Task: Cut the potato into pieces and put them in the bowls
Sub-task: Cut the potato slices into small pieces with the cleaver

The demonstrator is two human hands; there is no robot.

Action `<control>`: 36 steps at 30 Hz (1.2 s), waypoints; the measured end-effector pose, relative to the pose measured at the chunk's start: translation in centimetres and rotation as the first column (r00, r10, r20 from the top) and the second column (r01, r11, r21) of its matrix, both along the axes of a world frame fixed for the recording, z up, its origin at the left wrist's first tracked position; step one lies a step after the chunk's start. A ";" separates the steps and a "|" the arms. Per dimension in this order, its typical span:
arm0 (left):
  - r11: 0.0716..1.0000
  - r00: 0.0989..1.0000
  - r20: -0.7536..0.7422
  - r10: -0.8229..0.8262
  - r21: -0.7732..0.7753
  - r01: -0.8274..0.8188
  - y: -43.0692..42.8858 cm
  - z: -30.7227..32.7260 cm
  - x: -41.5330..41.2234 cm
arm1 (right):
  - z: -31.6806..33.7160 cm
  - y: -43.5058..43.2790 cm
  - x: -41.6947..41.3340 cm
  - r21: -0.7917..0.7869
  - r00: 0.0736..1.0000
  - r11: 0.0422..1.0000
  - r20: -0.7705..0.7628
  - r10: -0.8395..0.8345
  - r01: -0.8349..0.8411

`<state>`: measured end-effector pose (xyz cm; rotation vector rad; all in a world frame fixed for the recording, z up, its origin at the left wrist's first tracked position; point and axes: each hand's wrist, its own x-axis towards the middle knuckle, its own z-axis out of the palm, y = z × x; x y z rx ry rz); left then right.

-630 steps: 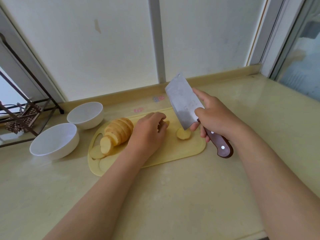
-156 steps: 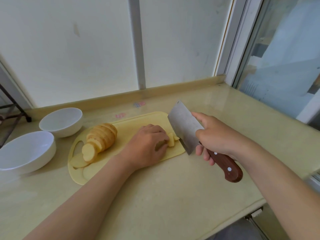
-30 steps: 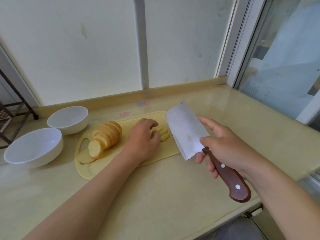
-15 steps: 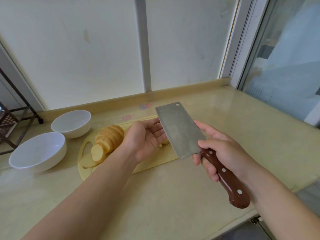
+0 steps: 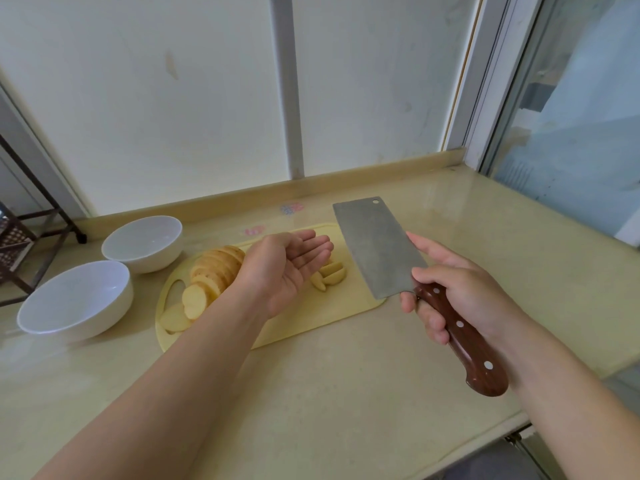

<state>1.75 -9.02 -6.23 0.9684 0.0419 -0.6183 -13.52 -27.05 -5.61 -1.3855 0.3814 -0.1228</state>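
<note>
L hand (image 5: 287,268) palm up, fingers straight, empty, over cutting board (image 5: 311,317), R hand (image 5: 460,292) wrapped round cleaver (image 5: 377,247) handle, sliced potato (image 5: 214,268) + small pieces (image 5: 329,273) on board, near bowl (image 5: 74,299) & far bowl (image 5: 143,242) beside it

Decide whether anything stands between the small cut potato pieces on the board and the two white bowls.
The fanned sliced potato lies on the cutting board between the cut pieces and the near bowl and far bowl; the open left hand hangs above the pieces.

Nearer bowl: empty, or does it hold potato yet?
Empty: the nearer bowl shows only a bare white inside; the cut pieces lie on the cutting board.
</note>
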 end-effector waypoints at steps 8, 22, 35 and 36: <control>0.979 0.977 -0.095 -0.190 -0.099 0.180 -0.7 0.5 -1.4 | -0.2 0.5 0.6 0.252 0.987 0.955 0.020 0.159 -0.158; 0.989 0.988 -0.055 -0.142 -0.056 0.139 -0.1 0.7 -0.6 | 0.0 0.2 1.9 0.137 0.998 0.990 0.046 0.038 -0.044; 0.738 0.750 0.641 -0.161 0.583 -0.340 0.2 -0.7 -0.1 | 1.3 -3.0 1.3 0.002 0.998 0.999 0.044 -0.053 0.053; 0.689 0.686 0.683 -0.250 0.623 -0.369 0.2 -1.1 -0.2 | 1.5 -3.1 1.3 -0.080 0.996 0.993 0.036 -0.087 0.090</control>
